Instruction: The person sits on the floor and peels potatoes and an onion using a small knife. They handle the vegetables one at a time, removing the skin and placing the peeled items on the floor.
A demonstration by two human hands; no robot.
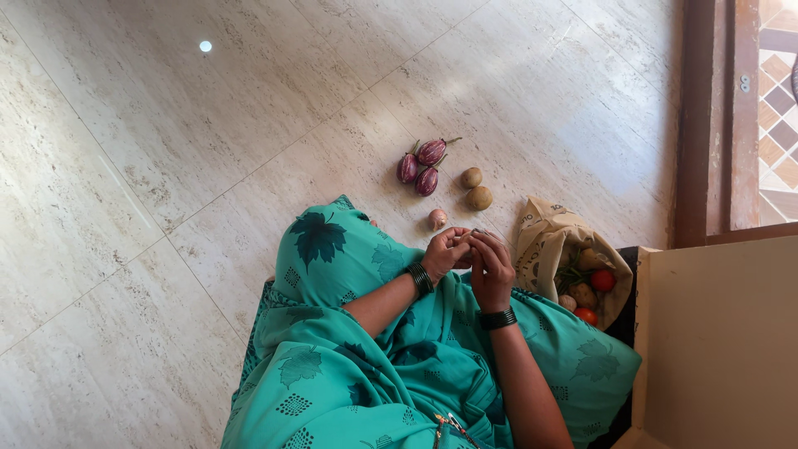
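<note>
**Two hands busy over a small thing on the marble floor**

Two hands meet above a lap draped in teal cloth printed with dark leaves, the person seated on a pale marble floor. The left hand, a dark bangle at its wrist, curls its fingers inward and pinches a small item against the fingertips of the other hand (too hidden by the fingers to say what it is). Just above that hand, on the floor, lies a small pinkish onion. Farther up sit three purple eggplants bunched together, stems pointing outward, and just to their right two brown potatoes, one touching the other.

The right hand, also wearing a dark bangle, is bent at the knuckles with its fingers closed round the same small item, touching the left hand. Beside it stands an open brown paper bag, holding red tomatoes, more potatoes and some green stalks. At the far right rise a beige cabinet side and a wooden door frame.
</note>
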